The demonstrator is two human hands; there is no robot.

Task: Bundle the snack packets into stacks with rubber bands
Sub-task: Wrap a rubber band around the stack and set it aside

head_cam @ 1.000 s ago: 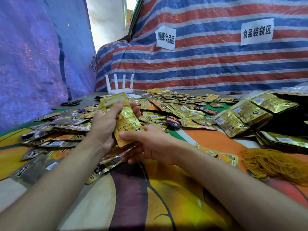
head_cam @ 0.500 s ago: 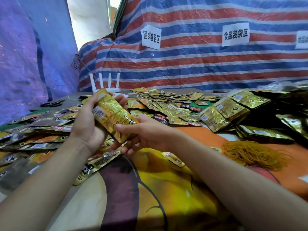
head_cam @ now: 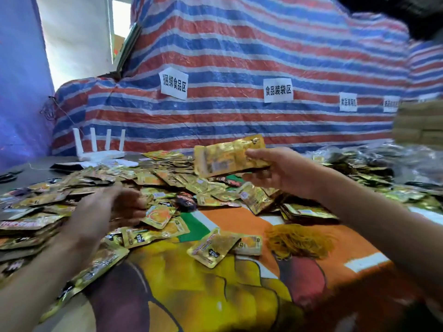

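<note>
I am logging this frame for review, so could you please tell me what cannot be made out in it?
Head view only.
Left hand: motion blur; whether it holds anything cannot be told.
Gold foil snack packet stack in the right hand: print blurred, count unclear, the grip covers its right end.
Small white paper labels on the striped tarp: text too small.

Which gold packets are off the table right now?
Only the gold stack gripped by the right hand, held above the heap. All other packets lie on the table; the left hand is too blurred to tell if it holds any.
</note>
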